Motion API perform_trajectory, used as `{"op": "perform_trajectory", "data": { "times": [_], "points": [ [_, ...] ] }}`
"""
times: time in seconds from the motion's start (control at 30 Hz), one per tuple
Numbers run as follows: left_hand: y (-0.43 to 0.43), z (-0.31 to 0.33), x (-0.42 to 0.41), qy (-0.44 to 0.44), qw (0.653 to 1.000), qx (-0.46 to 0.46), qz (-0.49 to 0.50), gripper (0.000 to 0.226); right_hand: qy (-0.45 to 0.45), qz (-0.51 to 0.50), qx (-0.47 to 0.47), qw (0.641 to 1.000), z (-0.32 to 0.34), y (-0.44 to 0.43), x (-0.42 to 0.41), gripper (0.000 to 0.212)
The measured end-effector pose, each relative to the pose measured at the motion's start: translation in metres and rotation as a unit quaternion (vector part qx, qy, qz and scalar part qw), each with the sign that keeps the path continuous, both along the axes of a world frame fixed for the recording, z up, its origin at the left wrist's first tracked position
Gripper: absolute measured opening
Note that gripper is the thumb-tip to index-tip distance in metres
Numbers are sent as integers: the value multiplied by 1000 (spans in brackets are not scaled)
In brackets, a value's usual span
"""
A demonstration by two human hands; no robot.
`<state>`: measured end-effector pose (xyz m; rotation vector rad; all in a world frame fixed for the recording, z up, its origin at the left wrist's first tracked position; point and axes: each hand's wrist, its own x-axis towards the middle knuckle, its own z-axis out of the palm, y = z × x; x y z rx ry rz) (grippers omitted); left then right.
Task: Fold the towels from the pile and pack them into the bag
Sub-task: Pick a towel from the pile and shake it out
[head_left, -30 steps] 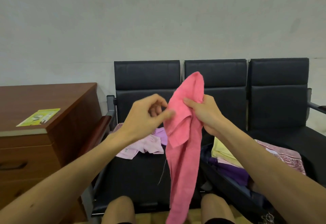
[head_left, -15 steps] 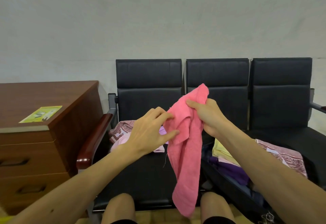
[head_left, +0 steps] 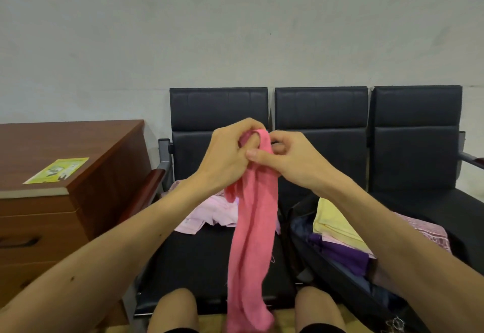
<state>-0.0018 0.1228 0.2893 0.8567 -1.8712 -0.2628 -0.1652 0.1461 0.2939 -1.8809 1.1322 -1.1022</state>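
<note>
Head view: left hand [head_left: 225, 154] and right hand [head_left: 290, 159] pinch towel [head_left: 251, 241] top, close together. I'd spread to corners before folding; bag [head_left: 298, 230] at 4 o'clock.

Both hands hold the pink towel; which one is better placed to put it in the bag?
Right, probably. The right hand pinches the towel and the bag lies open below that forearm; the left hand would have to cross over.

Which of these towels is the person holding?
The coral-pink towel, hanging from the left hand and right hand. The pale pink towels lie on the seat; the yellow towel and purple towel sit in the bag.
</note>
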Motion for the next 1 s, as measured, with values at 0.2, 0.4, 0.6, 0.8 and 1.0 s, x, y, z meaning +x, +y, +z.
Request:
{"op": "perform_trajectory", "data": {
  "times": [0.2, 0.4, 0.6, 0.8, 1.0],
  "points": [
    [-6, 7, 10, 61, 992, 99, -43, 15, -7, -32, 12, 999, 3, -6, -3, 16],
    [-2, -12, 17, 57, 987, 107, 104, 45, -124, -65, 56, 989, -5, -6, 6, 16],
    [10, -24, 11, 155, 949, 273, 5, 46, -212, -125, 120, 962, -14, -5, 13, 18],
    [9, -32, 7, 131, 966, 217, -45, 7, -162, -135, 149, 966, -20, -5, 10, 26],
    [-1, -34, 19, 132, 969, 209, 9, 15, -161, -194, 95, 963, -17, -9, -16, 19]
  ]
}}
